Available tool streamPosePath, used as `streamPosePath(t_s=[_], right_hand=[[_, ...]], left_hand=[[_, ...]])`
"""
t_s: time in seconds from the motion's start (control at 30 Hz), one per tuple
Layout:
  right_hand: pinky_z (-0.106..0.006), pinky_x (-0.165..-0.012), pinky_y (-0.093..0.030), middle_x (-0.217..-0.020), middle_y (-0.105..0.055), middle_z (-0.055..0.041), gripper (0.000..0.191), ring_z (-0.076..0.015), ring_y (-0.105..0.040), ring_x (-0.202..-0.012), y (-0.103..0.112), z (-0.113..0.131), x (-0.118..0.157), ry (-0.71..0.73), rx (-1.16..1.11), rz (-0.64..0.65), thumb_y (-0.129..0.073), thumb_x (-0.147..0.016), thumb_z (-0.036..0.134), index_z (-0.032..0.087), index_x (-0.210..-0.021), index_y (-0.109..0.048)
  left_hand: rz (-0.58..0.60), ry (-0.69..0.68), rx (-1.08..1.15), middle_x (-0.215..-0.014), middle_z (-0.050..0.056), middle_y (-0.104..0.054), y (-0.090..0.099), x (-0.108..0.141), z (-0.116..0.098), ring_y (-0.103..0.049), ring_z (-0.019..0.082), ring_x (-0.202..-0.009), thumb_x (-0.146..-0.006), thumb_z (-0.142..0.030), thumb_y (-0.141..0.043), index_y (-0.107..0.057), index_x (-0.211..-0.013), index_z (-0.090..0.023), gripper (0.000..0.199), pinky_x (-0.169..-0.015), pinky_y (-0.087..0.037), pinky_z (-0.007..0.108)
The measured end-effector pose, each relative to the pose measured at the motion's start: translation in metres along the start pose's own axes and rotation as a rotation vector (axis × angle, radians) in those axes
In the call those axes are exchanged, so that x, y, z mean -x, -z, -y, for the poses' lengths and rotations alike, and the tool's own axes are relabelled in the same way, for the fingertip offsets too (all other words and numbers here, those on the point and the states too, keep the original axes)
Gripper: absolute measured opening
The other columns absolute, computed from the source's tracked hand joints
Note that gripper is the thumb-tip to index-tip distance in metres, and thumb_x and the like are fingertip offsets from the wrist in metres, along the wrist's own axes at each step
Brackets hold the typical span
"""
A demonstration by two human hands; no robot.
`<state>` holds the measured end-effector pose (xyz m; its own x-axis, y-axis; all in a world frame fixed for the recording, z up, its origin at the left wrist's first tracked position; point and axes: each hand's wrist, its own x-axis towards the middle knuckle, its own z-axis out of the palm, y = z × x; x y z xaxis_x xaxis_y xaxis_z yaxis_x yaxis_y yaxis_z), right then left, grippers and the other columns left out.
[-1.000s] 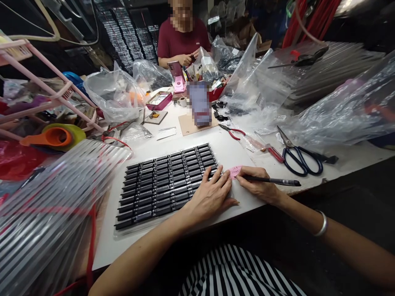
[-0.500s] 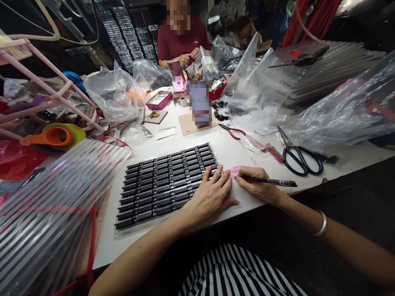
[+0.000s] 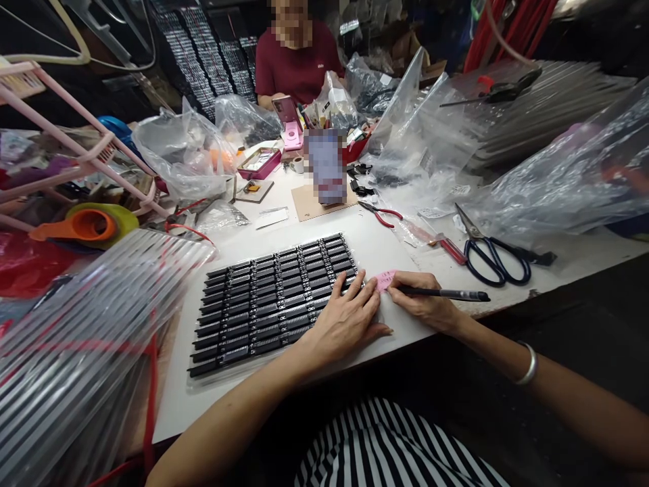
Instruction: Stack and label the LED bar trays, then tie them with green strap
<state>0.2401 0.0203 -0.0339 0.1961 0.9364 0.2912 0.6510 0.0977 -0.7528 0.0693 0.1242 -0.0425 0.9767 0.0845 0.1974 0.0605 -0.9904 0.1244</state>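
Observation:
My right hand (image 3: 422,297) is closed around a black pen (image 3: 456,294), its writing end down at a small pink paper label (image 3: 385,279). Faint handwriting shows on the label. My left hand (image 3: 345,314) lies flat with fingers spread, its fingertips at the label's left edge and over the right side of a clear tray. That tray holds rows of small black toothed plastic pieces (image 3: 274,297), which look like hair clips, though I cannot tell for sure. The palm hides the tray's lower right corner.
Red-handled pliers (image 3: 381,214), a red-handled tool (image 3: 450,249) and dark-handled scissors (image 3: 489,253) lie beyond my right hand. A propped phone (image 3: 326,166) stands ahead. Clear plastic sleeves (image 3: 101,318) are stacked left. Across the table sits a person in a maroon shirt (image 3: 297,64).
The pen's rear end has tipped slightly to the right while my right hand writes on the label. My left hand stays put. The person opposite has lowered their hands behind the phone stand.

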Motion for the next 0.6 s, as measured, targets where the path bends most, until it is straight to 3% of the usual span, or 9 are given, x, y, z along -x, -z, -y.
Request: streamPosePath(t_s=[0.6], right_hand=[[-0.025,-0.055,-0.035,-0.061,-0.048,0.0017,0.02,-0.0111,-0.044,-0.056,0.0012,-0.0029,0.0015,-0.012,0.034,-0.025,-0.048,-0.086,0.021,0.018,-0.066,-0.047]], left_hand=[[0.001,0.003,0.006,-0.14,0.013,-0.047,0.0,0.0004,-0.0001,-0.029,0.032,-0.138,-0.093,-0.058,-0.03,-0.049,-0.128,-0.011,0.062,-0.113,-0.017,0.054]])
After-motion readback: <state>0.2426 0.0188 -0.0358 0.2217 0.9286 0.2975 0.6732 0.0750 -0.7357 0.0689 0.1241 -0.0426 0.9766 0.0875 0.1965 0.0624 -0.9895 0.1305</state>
